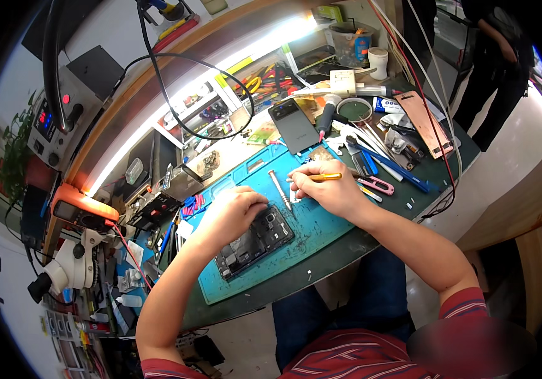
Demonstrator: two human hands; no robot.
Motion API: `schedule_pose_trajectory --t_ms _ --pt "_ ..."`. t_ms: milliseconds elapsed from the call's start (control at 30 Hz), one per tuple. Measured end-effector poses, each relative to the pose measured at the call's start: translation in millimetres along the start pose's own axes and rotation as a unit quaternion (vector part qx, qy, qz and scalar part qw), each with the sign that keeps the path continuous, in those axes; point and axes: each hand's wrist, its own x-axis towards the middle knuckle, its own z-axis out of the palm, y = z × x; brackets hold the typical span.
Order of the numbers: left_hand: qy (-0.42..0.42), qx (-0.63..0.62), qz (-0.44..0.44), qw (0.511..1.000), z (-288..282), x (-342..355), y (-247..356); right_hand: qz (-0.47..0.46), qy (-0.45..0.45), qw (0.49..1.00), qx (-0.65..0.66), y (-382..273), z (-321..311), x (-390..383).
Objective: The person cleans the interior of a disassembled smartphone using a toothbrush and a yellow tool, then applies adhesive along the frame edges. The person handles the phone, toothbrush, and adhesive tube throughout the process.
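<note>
Head view: left hand fingers curled, pressing opened phone, long axis near-left to far-right; right hand pinches yellow-handled tool, tip seemingly just right of phone.

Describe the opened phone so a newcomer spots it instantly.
Find the blue work mat at the bench's centre. The opened phone lies on its left part, under the left hand. Unlike the closed grey phone behind the mat, its dark insides are exposed.
</note>
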Motion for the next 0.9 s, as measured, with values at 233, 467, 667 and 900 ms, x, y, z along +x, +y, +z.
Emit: schedule_pose_trajectory --t_ms 233,467,667,900 --pt "-0.051 0.12 0.011 0.991 -2.2 4.8 18.7 -0.01 0.003 1.0 -0.008 -0.2 0.6 -1.0" --pt "-0.114 0.261 0.018 0.959 1.6 17.5 39.0 -0.008 0.006 1.0 -0.027 -1.1 -1.6 -0.7" --pt "-0.101 0.348 0.098 0.927 6.6 20.1 50.1 0.007 0.005 1.0 -0.027 -1.2 -0.7 -0.3" --pt "-0.067 0.259 0.099 0.958 5.5 27.4 27.4 0.001 0.002 0.999 -0.033 -0.7 -1.4 -0.3"
